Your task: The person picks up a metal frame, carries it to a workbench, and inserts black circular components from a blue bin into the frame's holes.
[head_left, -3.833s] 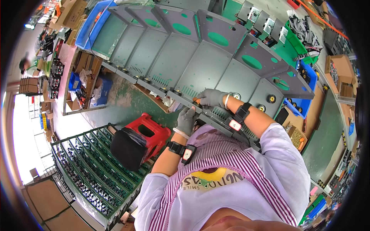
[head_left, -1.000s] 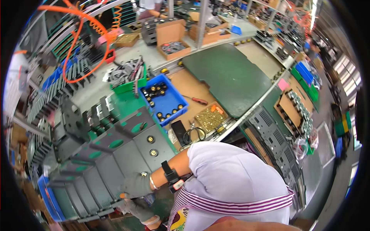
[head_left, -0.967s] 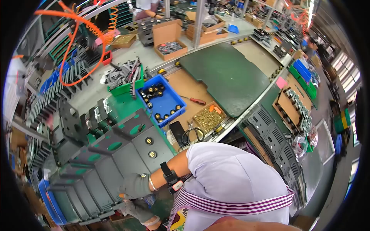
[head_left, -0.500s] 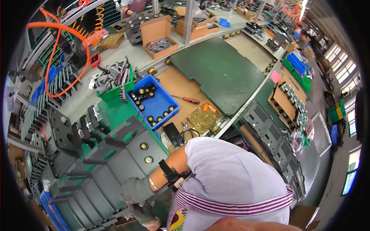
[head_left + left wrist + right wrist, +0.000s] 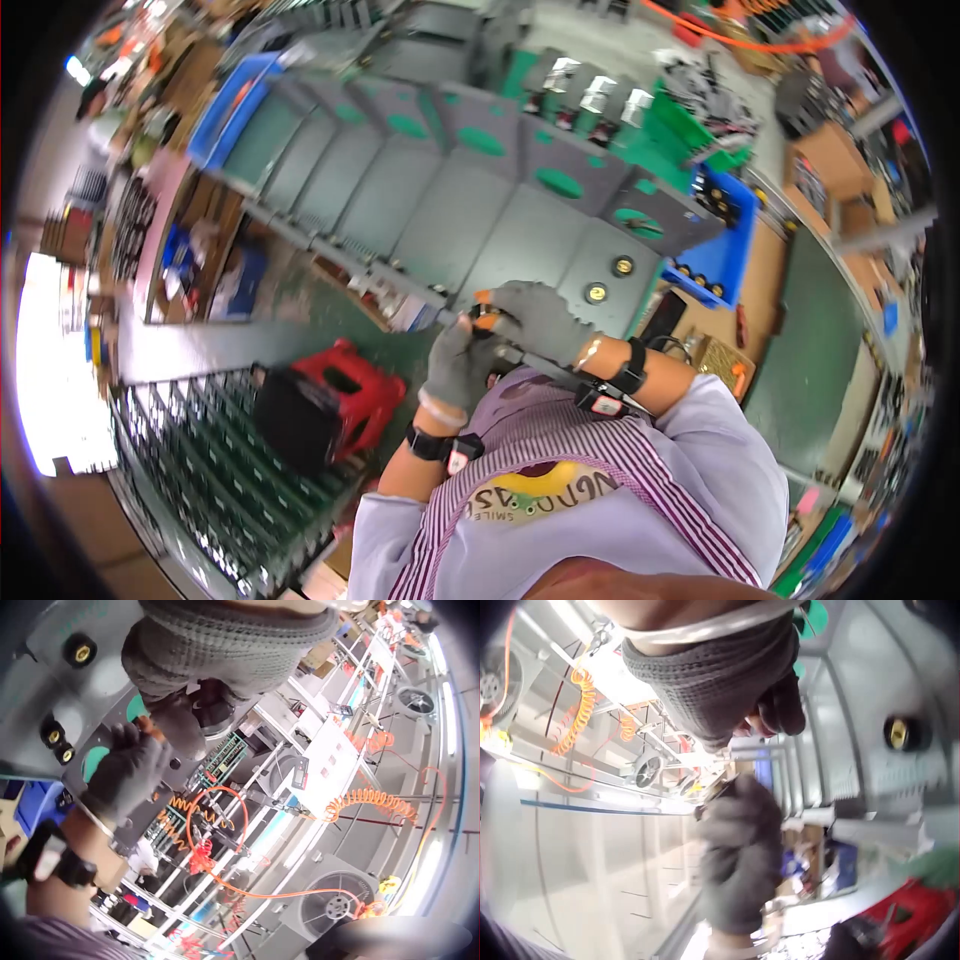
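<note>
Both hands wear grey gloves with bare fingertips and meet over the front rail of a large grey metal frame [image 5: 455, 215]. In the left wrist view my left hand [image 5: 225, 656] grips a black round part [image 5: 210, 709] between thumb and fingers. My right hand [image 5: 540, 315] is curled just beside it in the head view, its bare fingertips pinching a small dark part [image 5: 490, 311]. Two black round feet with brass centres, one foot [image 5: 623, 265] behind the other foot [image 5: 596, 292], stand on the frame's right panel. A third foot [image 5: 80, 651] shows nearer in the left wrist view.
A blue bin [image 5: 735, 245] with more such feet stands right of the frame, near a box of brass screws [image 5: 718, 362]. A green bin [image 5: 690, 125] of cables is behind. A red stool [image 5: 355, 400] and a green rack [image 5: 205, 465] are at lower left.
The head view has swung from the right-hand bench back to the frame. Compared with the oldest frame, both hands have drawn together over the rail, the left one now against the right.
</note>
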Action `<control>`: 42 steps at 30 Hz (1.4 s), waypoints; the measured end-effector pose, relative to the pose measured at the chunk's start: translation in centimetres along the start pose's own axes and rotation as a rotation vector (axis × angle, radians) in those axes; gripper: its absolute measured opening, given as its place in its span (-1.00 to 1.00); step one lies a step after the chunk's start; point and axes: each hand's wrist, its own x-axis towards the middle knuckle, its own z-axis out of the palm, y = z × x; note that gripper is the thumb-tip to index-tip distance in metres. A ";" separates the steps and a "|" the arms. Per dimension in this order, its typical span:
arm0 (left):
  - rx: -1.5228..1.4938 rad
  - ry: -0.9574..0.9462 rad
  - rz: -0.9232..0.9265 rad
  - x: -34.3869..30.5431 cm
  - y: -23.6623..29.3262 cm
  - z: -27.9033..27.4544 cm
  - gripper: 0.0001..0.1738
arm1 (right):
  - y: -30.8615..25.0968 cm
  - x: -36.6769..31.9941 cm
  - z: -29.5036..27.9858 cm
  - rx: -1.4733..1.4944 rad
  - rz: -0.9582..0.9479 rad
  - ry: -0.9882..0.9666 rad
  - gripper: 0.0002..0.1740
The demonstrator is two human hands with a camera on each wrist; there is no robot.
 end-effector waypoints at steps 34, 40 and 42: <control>1.058 0.418 0.273 2.9 -2.2 -12.2 -0.77 | 5.9 3.9 9.5 0.528 0.576 -0.117 -0.59; 0.648 0.413 0.256 3.7 -2.4 -13.4 -0.79 | 6.4 3.9 10.3 0.515 0.524 -0.153 -0.60; 0.558 0.417 0.285 3.7 -2.4 -12.5 -0.79 | 6.8 4.0 10.9 0.505 0.511 -0.160 -0.60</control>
